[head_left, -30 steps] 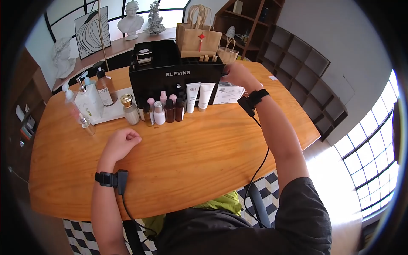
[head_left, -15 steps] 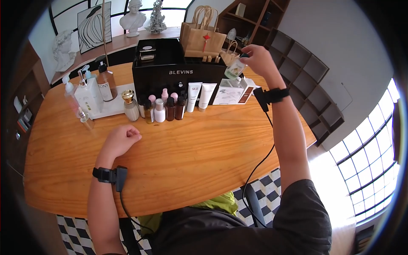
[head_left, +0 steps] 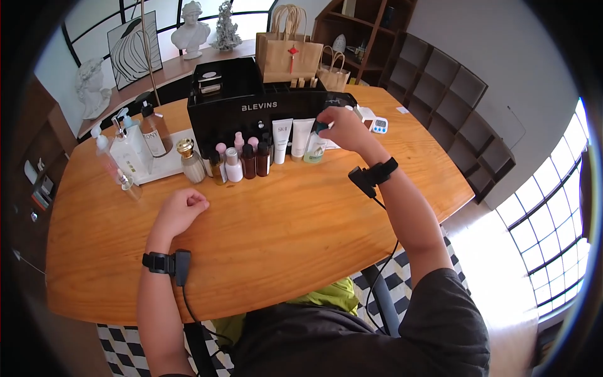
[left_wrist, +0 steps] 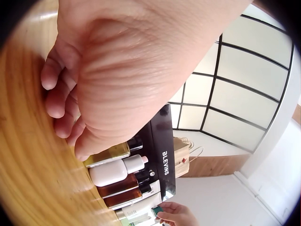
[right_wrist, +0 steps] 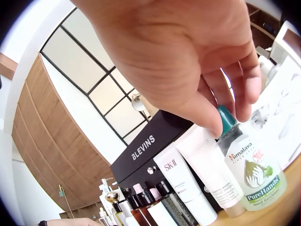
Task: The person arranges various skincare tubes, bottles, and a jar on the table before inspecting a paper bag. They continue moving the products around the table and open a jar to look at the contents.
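Observation:
My right hand (head_left: 347, 130) pinches the dark green cap (right_wrist: 226, 120) of a clear hand sanitizer bottle (right_wrist: 256, 172) between thumb and fingers. The bottle stands upright on the table at the right end of a row, beside a white cream tube (head_left: 302, 139). Left of that tube is an SK-II tube (head_left: 282, 141). Several small bottles (head_left: 249, 160) continue the row in front of a black BLEVINS cosmetics case (head_left: 220, 122). My left hand (head_left: 181, 210) rests on the wooden table with fingers loosely curled and nothing in it, nearest to a gold-capped bottle (head_left: 191, 164).
Pump bottles (head_left: 130, 147) stand on a white tray (head_left: 169, 164) at the left. Behind the case are brown paper bags (head_left: 290, 60). A small white timer (head_left: 380, 125) lies right of my right hand. Cables hang from both wrist cameras.
My right hand has brought the sanitizer bottle out from beside the case's right side, over the white box, and down to the front row. The left hand stays in place.

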Available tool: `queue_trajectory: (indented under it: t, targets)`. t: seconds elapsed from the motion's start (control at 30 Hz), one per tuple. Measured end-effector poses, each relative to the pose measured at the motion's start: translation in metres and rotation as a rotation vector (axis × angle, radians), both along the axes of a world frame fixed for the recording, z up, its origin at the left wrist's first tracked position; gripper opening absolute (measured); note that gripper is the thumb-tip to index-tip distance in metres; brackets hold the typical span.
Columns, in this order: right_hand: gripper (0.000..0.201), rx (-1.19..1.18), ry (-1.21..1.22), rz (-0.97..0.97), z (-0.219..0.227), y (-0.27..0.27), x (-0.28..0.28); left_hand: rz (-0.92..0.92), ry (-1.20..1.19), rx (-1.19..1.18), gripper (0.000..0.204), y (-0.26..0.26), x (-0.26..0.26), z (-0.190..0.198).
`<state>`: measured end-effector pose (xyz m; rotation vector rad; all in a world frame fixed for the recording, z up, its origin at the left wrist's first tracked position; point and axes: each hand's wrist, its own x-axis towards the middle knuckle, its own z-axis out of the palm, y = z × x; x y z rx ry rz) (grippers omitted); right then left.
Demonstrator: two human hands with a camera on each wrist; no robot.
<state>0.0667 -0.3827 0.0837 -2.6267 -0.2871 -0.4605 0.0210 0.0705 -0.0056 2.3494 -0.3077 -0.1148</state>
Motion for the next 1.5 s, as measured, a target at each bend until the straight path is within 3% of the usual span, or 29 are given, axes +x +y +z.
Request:
queue_trajectory:
  t: [0.33, 0.97, 1.17, 1.37, 1.5]
  targets:
    - [0.038, -0.015, -0.078, -0.09, -0.01, 0.008, 0.003, -0.016, -0.036, -0.011, 0.023, 0.0, -0.001, 0.002]
    - [0.036, 0.025, -0.32, -0.07, -0.019, 0.028, -0.02, -0.001, -0.02, -0.011, 0.02, -0.005, -0.007, 0.01]
    - [0.035, -0.134, -0.402, -0.1, -0.026, 0.041, -0.02, -0.003, -0.053, 0.019, 0.022, -0.004, -0.007, 0.008]
    - [0.034, -0.173, -0.259, -0.17, -0.026, 0.05, -0.019, 0.014, -0.051, 0.03, 0.023, -0.004, -0.006, 0.007]
    - [0.034, -0.242, -0.321, -0.164, -0.029, 0.052, -0.018, 0.009, -0.057, 0.019, 0.023, -0.003, -0.006, 0.006]
